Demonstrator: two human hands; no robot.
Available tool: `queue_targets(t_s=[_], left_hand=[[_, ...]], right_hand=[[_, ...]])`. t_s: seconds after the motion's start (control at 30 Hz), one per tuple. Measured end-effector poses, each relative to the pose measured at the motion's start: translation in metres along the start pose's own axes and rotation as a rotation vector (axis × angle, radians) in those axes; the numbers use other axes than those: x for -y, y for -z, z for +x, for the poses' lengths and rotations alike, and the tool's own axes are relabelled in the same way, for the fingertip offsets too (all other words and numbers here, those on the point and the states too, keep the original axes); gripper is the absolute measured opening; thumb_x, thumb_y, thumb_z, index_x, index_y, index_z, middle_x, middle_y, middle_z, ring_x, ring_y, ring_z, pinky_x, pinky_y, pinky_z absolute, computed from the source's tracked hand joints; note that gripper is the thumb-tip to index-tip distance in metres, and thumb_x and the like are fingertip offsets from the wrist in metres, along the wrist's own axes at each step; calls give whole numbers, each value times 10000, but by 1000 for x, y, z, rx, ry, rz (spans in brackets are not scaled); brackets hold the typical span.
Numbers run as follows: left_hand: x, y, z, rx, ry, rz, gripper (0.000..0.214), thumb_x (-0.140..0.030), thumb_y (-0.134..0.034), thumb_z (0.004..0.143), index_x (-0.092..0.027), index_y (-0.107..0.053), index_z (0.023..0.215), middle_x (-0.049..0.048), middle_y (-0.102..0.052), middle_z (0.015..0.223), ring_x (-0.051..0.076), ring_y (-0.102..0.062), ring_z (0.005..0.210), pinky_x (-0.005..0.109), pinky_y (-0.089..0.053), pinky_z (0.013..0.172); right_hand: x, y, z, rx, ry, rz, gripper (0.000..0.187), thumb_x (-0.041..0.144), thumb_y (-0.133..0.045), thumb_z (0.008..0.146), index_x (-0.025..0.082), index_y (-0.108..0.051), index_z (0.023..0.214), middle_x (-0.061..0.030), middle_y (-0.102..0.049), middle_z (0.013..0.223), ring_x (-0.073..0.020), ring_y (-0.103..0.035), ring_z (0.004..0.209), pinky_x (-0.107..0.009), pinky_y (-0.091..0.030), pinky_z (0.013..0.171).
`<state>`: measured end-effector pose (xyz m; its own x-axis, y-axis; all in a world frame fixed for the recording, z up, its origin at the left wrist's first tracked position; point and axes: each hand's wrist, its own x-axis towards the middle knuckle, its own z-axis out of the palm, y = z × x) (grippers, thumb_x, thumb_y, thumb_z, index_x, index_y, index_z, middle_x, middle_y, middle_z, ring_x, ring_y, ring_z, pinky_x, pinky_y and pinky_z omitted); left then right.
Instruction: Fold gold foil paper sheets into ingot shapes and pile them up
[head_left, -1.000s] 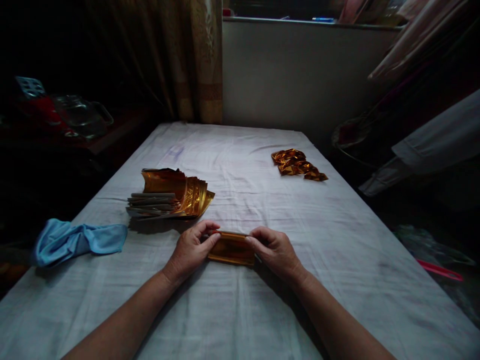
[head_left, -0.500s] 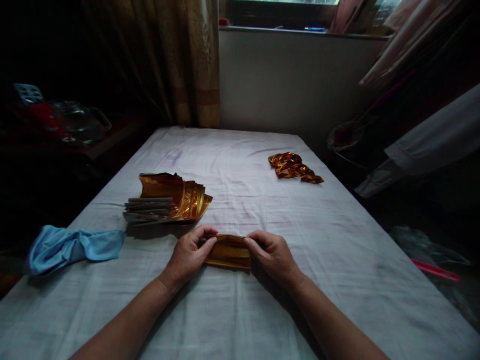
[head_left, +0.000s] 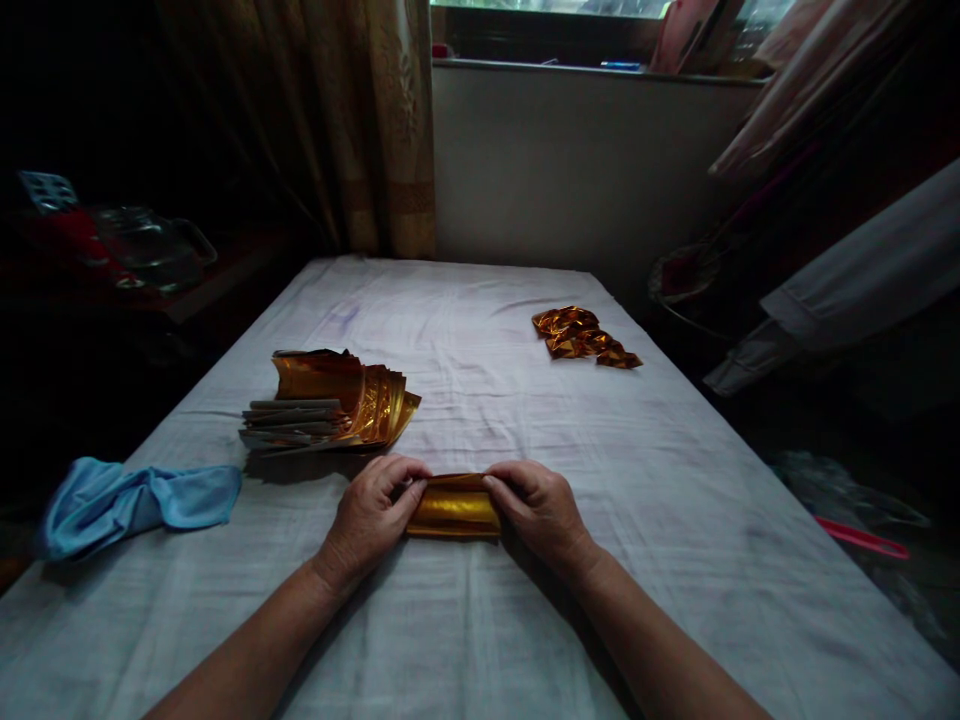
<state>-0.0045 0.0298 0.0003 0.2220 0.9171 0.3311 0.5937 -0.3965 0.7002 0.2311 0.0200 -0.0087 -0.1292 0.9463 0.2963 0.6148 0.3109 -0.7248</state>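
Observation:
A shiny gold foil paper (head_left: 454,512), bent into a curved strip, lies near the middle of the cloth-covered surface. My left hand (head_left: 379,505) pinches its upper left corner between thumb and fingers. At its upper right corner my right hand (head_left: 536,508) has the same kind of pinch. Up and to the left of my hands is a stack of gold foil papers (head_left: 345,400), fanned out and curling, with grey backs showing. Several folded gold foil pieces (head_left: 585,337) sit in a cluster toward the far right.
A crumpled light blue cloth (head_left: 142,505) lies at the left edge of the white sheet (head_left: 450,640). Beyond that edge, a glass jug (head_left: 154,250) stands on a dark side table. Hanging clothes (head_left: 862,270) and a pink-handled item (head_left: 862,538) are off the right side.
The foil paper's upper edge has been drawn over, and its inner face now catches more light. Both hands keep their pinch. The whole view has shifted slightly.

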Motion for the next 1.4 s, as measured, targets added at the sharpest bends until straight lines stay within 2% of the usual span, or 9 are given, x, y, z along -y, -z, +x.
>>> queue_targets(t_s=[0.17, 0.87, 1.27, 1.4], left_hand=[[0, 0, -1, 19, -9, 37, 134, -260, -569, 859, -242, -701, 846, 18, -725, 827, 196, -660, 815, 306, -507, 781], [2, -1, -1, 10, 1, 76, 105, -244, -606, 847, -229, -700, 891, 21, -728, 850, 190, -668, 805, 300, -524, 770], [7, -7, -3, 16, -113, 215, 126, -162, -593, 867, -215, -676, 946, 36, -718, 881, 201, -641, 855, 321, -503, 804], [5, -9, -3, 29, -111, 254, 173, -133, -587, 872, -225, -677, 987, 34, -709, 935, 207, -621, 897, 335, -485, 829]], right_hand=[[1, 1, 0, 23, -37, 4, 176, 310, -598, 882, 247, -749, 817, -33, -755, 776, -181, -681, 724, -277, -495, 697], [1, 1, -1, 23, 16, -87, 204, 306, -563, 901, 239, -730, 804, -37, -739, 762, -178, -654, 728, -287, -458, 698], [-2, -5, 3, 19, 117, -331, 172, 271, -624, 914, 242, -733, 784, -36, -708, 803, -197, -596, 804, -319, -395, 772], [-2, -5, 3, 17, 126, -367, 150, 267, -642, 907, 236, -725, 786, -34, -699, 805, -200, -584, 807, -322, -378, 769]])
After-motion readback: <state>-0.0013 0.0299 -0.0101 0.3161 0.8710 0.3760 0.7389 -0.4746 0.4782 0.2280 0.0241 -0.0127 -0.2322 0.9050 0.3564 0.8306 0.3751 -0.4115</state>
